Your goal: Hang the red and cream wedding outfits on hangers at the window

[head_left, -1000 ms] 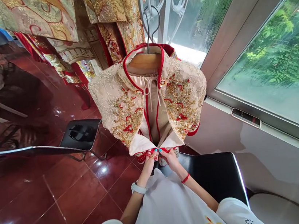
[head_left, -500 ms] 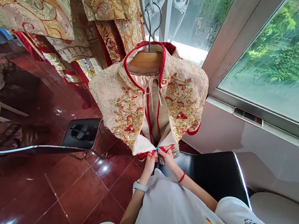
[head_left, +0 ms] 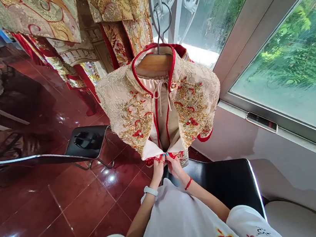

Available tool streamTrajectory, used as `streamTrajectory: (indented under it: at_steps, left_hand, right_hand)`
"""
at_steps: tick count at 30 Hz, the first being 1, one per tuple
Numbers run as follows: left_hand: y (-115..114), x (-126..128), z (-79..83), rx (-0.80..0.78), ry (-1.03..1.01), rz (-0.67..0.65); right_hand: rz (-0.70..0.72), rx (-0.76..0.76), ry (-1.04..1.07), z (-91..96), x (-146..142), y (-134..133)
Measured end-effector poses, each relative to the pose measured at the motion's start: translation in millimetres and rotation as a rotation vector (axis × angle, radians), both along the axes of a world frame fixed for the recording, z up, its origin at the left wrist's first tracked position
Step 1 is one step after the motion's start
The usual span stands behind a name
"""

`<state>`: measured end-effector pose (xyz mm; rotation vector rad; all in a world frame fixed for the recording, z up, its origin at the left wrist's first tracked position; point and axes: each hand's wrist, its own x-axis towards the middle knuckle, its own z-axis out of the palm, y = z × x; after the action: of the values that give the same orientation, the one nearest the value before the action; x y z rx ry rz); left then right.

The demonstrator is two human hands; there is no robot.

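Note:
An embroidered jacket [head_left: 126,95], cream with gold beading, red motifs and red piping, hangs in front of me on a wooden hanger [head_left: 153,64] with a metal hook. Its front gapes open from the collar down, with tied cords near the neck and a paler garment inside. At the bottom of the opening, my left hand [head_left: 158,166] pinches one front edge by the hem. My right hand [head_left: 175,165] pinches the opposite edge right beside it, and the fingertips nearly meet. The lower corners are folded back, showing white lining. Whatever small fastening lies between the fingers is hidden.
Other gold and red embroidered garments [head_left: 118,7] hang behind at the upper left. A black chair [head_left: 227,181] is close on my right, and another black chair [head_left: 87,143] stands left on the red tiled floor. A phone [head_left: 261,122] lies on the window sill.
Both hands still pinch the jacket's lower front edges, with the fingers slightly shifted. The left wrist has moved a little up and to the right, and the jacket's left side has shifted slightly.

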<state>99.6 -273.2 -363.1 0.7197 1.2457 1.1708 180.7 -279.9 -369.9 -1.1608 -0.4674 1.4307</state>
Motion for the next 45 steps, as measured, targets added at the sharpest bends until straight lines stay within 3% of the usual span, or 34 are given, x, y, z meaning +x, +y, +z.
streamTrajectory:
  at_steps: [5, 9, 13, 16, 21, 26, 33, 39, 45]
  left_hand:
    - [-1.7, -1.8, -8.9, -0.019, -0.003, 0.007]
    - [-3.2, -2.3, -12.2, -0.063, -0.040, -0.047]
    - [-3.2, -2.9, -9.2, -0.069, -0.097, -0.108]
    - [-4.1, -5.0, -3.6, -0.065, -0.135, -0.123]
    - [-7.8, -10.7, 7.7, -0.081, -0.186, -0.169]
    - [-11.0, -13.7, 13.1, -0.084, -0.186, -0.180]
    - [-16.0, -20.4, 6.9, -0.076, -0.094, -0.082]
    - [-12.3, -24.0, -3.6, -0.090, -0.018, -0.063]
    - [-8.2, -20.0, -11.4, -0.098, 0.012, -0.073]
  right_hand:
    - [-0.044, -0.027, -0.014, -0.5, -0.6, 1.3]
    - [-0.013, -0.081, -0.043, 1.5, 18.9, -3.6]
    - [0.210, -0.230, -0.232, 3.7, 50.5, -21.2]
    - [0.302, -0.227, -0.360, 7.8, 63.2, -30.8]
    - [0.260, -0.026, -0.238, 17.9, 47.4, -21.1]
    - [0.196, 0.005, -0.062, 23.8, 29.0, -3.7]
    - [0.141, 0.024, -0.147, 31.5, 22.2, -5.2]
    - [0.106, -0.005, -0.300, 24.5, 12.2, -0.3]
    - [0.132, -0.111, -0.519, 19.7, 44.0, -7.8]
